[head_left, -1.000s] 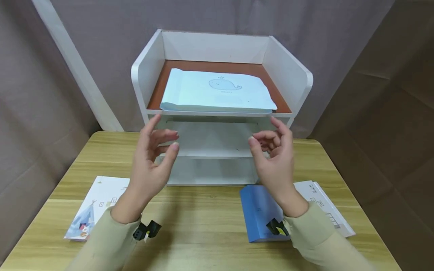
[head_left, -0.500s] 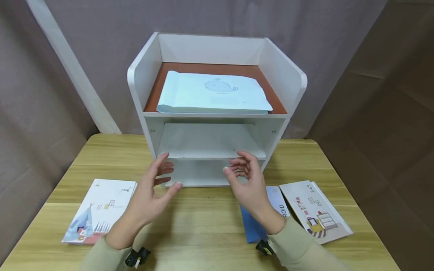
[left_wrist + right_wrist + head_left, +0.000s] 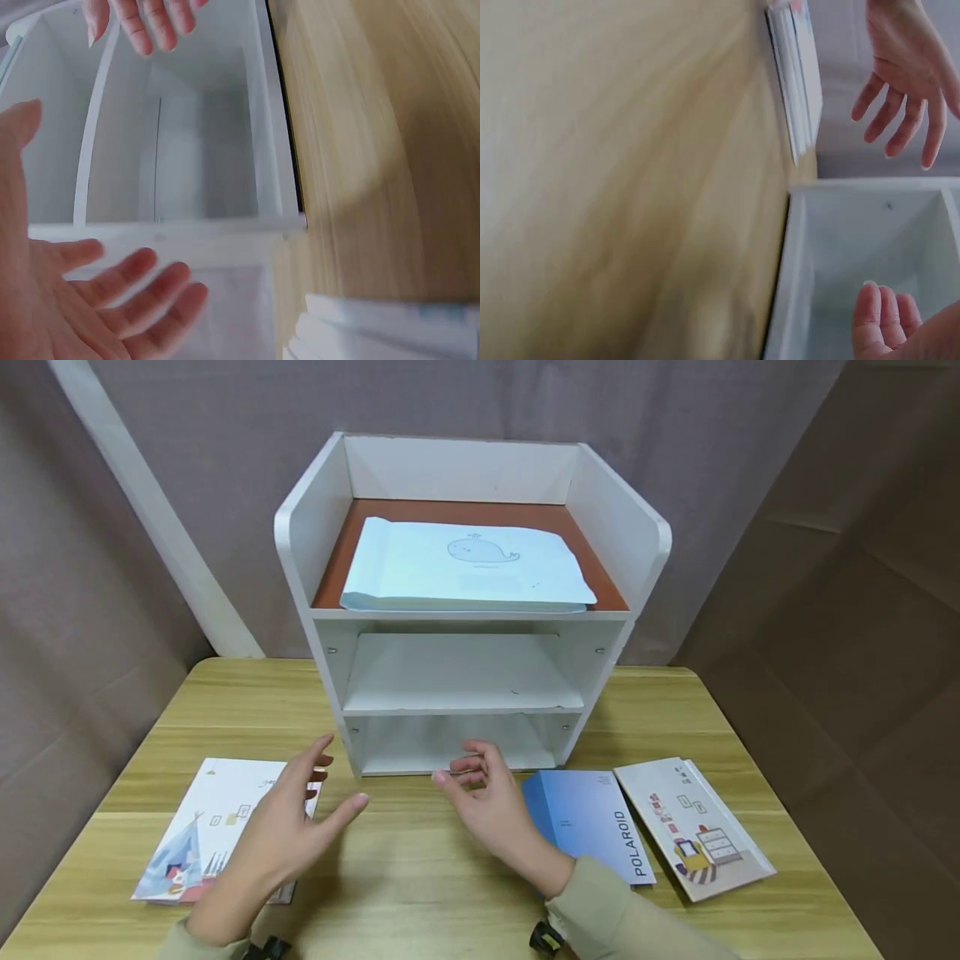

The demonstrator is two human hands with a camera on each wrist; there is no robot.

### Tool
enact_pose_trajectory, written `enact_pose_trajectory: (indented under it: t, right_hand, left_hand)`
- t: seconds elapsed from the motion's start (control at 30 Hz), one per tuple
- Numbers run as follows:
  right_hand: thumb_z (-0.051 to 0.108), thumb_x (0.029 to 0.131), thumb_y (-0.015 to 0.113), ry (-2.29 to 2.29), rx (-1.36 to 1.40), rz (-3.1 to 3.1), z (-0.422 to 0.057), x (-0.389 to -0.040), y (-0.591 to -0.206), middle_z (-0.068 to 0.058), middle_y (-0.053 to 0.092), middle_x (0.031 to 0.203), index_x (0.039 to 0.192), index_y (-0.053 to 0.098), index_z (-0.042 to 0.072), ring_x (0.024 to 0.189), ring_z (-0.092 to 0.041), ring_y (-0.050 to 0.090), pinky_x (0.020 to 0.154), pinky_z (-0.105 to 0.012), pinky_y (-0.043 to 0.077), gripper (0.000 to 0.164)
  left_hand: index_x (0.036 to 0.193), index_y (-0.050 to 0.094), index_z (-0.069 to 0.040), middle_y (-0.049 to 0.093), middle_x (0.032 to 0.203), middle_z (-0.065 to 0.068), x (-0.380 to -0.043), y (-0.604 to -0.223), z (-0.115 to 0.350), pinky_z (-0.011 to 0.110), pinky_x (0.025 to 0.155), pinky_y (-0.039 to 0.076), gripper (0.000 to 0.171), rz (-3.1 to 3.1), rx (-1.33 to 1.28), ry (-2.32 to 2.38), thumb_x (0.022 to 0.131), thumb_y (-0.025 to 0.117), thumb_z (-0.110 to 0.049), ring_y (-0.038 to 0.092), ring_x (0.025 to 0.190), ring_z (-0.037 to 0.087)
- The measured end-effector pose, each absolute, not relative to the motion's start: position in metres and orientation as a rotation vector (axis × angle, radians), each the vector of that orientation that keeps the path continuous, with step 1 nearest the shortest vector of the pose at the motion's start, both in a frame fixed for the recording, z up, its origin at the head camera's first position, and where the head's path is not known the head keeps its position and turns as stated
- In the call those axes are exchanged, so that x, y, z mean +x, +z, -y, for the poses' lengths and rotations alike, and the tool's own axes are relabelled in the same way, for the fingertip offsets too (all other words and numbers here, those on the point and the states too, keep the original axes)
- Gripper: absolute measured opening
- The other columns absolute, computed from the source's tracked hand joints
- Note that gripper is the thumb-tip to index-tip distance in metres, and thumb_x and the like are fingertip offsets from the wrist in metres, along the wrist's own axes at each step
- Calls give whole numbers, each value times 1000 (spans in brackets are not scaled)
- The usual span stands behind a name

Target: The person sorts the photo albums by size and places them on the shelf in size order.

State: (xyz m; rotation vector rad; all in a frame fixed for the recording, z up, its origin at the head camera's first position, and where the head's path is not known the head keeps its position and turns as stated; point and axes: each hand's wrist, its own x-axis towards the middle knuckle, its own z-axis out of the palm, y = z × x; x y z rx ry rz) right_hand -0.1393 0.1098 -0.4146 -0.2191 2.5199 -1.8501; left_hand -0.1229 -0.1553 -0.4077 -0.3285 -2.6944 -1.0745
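My left hand (image 3: 288,827) hovers above the table, fingers spread and thumb apart, overlapping the booklet with a tent picture (image 3: 217,835) in the head view. Nothing is in it. My right hand (image 3: 491,797) hangs with loosely bent, empty fingers just left of the blue POLAROID booklet (image 3: 592,827). Both hands are in front of a white shelf unit (image 3: 465,702), whose lower compartment shows in the left wrist view behind my left fingers (image 3: 150,300). On its brown top lies a pale packet with a whale drawing (image 3: 465,568), flat and near the front edge.
Right of the blue booklet lies a booklet with a drawn dresser (image 3: 693,831), turned at an angle. The wooden table (image 3: 420,893) carries everything. Grey curtains (image 3: 465,397) hang behind, and a brown cloth (image 3: 840,610) hangs at the right.
Both hands have come down and back from the shelf's upper edge and moved left. The booklet covers on the right have come into fuller view. The whale packet stays on top.
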Motion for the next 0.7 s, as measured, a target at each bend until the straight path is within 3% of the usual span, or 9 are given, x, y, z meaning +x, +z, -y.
enact_pose_trajectory:
  t: [0.37,0.7]
  right_hand:
    - [47,85,72,-1828,-135,-2274,-62,-135,-439,-1,60,107,139,41,7,93,-19,59,71,-32,54,74]
    - [40,83,76,-1859,-39,-2196,-22,-134,-442,-2,60,102,137,42,6,90,-17,59,74,-34,53,73]
  left_hand:
    - [148,30,-3,51,130,25,-120,-411,198,61,72,48,100,2868,-110,-732,80,60,-71,54,109,43]
    - [142,33,8,45,126,39,-121,-419,229,69,76,40,110,2863,40,-589,75,63,-74,45,110,55]
